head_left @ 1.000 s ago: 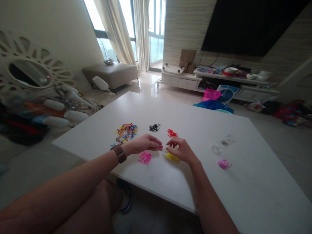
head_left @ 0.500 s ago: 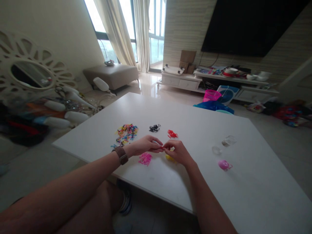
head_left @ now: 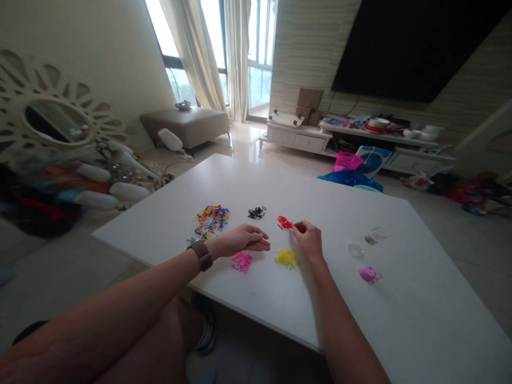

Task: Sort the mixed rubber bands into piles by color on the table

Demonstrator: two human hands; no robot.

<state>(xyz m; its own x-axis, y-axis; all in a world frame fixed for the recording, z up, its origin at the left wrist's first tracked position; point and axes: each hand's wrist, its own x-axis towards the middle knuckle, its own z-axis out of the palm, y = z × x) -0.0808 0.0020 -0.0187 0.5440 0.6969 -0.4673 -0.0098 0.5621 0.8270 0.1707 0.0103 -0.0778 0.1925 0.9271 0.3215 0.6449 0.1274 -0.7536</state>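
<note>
On the white table (head_left: 344, 314), small rubber bands lie in piles: mixed colours (head_left: 212, 220), black (head_left: 256, 213), red (head_left: 285, 222), pink (head_left: 242, 262) and yellow (head_left: 286, 258). My right hand (head_left: 309, 241) is at the right edge of the red pile, thumb and fingertips pinched on a red rubber band. My left hand (head_left: 248, 239), with a brown watch at the wrist, hovers above the pink pile. Its fingers stretch to the right, slightly curved, and the thumb stands apart. The inside of its palm is hidden.
To the right stand a clear jar (head_left: 376, 235), its clear lid (head_left: 356, 250) and a pink-purple cup-like piece (head_left: 368, 274). Beyond the table are a pink basket (head_left: 347, 161), a blue bag (head_left: 346, 180) and a low cabinet (head_left: 298, 137). White lamp shades (head_left: 96, 199) crowd the left.
My right hand has left my left fingertips and moved up and right to the red pile, uncovering the yellow pile. My left hand stays nearly in place, its fingers now unpinched.
</note>
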